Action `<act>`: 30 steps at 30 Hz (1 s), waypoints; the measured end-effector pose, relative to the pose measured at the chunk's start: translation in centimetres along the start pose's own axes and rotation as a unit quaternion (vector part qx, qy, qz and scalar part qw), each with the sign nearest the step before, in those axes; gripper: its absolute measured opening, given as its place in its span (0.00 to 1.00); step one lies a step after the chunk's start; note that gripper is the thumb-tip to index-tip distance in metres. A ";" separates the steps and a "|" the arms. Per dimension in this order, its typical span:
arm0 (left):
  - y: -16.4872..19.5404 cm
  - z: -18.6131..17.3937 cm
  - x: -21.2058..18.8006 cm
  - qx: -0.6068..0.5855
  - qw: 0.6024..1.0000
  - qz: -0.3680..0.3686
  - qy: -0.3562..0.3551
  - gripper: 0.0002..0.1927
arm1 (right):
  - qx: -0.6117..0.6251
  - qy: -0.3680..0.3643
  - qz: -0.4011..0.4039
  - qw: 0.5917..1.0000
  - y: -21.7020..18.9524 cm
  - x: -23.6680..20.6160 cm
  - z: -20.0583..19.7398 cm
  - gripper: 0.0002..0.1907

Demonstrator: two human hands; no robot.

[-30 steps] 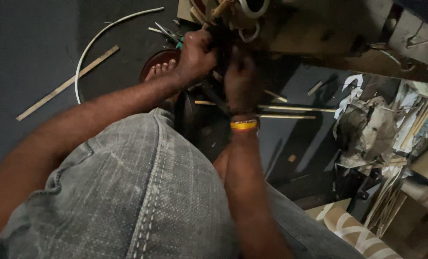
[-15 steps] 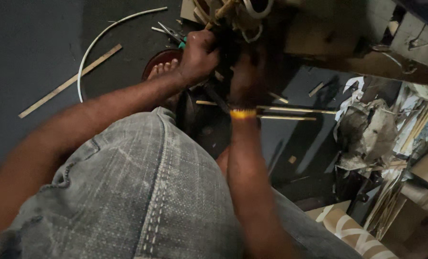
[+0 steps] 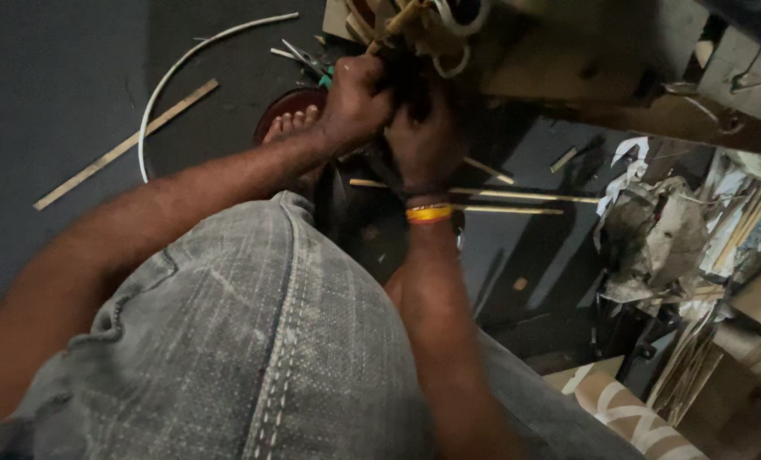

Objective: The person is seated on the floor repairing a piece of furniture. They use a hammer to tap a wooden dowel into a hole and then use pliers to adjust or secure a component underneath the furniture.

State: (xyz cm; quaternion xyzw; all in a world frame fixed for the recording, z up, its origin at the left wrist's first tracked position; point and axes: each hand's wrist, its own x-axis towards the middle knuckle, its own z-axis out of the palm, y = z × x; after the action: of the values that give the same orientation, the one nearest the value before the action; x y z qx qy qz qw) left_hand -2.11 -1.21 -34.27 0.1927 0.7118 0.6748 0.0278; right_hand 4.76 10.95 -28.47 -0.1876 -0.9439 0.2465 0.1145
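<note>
On the far left of the floor nothing has shifted: the flat wooden strip lies at the same slant, and the bent white cane curves beside it as it did a second ago. Next along, my bare foot stays planted on the round reddish base, with green-handled pliers lying just beyond the toes. The change is at the hands. My left hand has risen a little and closed tighter into a fist around the dark bundle under the cane frame; I judge this a firmer hold, as for pulling or binding, though I cannot see what the fingers have inside them. My right hand, with the orange band at the wrist, has moved up against the left, touching it, fingers curled over the same bundle; its grip looks closed, but the palm side is hidden. The bundle itself is in deep shadow and I cannot tell its material or whether it is tied. Two thin sticks lie across the floor behind my right wrist, partly covered by it. The frame is cut off by the top edge. To the right, a heap of paper scraps and splints is blurred and hard to sort out.
</note>
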 end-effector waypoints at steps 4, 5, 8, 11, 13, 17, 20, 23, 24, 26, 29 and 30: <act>0.4 -0.1 0.1 0.017 1.000 0.019 0.015 0.05 | -0.018 -0.073 -0.048 0.996 1.2 1.3 -0.2 0.24; 0.5 -0.1 0.2 0.023 0.999 0.027 0.024 0.04 | 0.025 -0.019 -0.058 0.998 1.6 1.1 0.0 0.22; 0.6 -0.2 0.3 0.030 0.994 0.096 0.039 0.03 | 0.109 0.112 -0.022 0.987 2.9 -0.3 1.6 0.19; 0.6 -0.4 0.3 0.012 0.997 0.069 0.028 0.04 | 0.150 0.119 0.117 0.975 3.8 -1.8 3.9 0.23; 0.6 -0.4 0.3 0.009 0.999 0.032 0.015 0.04 | 0.239 0.094 0.116 0.959 4.2 -1.2 5.1 0.20; 1.1 -0.3 0.4 0.011 1.000 -0.020 0.015 0.07 | 0.633 -0.042 0.290 0.717 3.9 -0.8 4.9 0.14; 1.9 -0.4 0.5 0.014 1.000 0.004 0.024 0.06 | 0.707 -0.074 0.322 0.626 3.4 -0.6 4.7 0.13; 2.5 -0.7 0.3 -0.045 0.998 0.046 0.016 0.05 | 0.828 -0.062 0.328 0.450 3.1 0.1 5.6 0.09; 2.5 -0.7 0.3 -0.075 0.995 0.059 0.012 0.08 | 0.857 -0.086 0.259 0.437 3.1 0.1 5.9 0.09; 2.4 -0.8 0.3 -0.048 0.999 -0.006 0.003 0.04 | 0.830 -0.089 0.233 0.499 3.4 0.3 5.9 0.10; 1.6 -0.5 0.3 0.003 1.000 0.013 0.021 0.05 | 0.541 -0.046 0.244 0.803 4.4 -0.4 4.5 0.16; 1.2 -0.4 0.3 0.022 0.998 0.041 0.032 0.06 | 0.348 -0.046 0.159 0.923 4.5 -0.6 3.3 0.17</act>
State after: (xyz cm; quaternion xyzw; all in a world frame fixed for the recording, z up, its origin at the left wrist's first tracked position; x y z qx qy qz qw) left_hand -2.23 -1.49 -32.99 0.2010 0.7182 0.6656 -0.0268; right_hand 5.63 12.95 -33.65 -0.2720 -0.7604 0.5831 0.0884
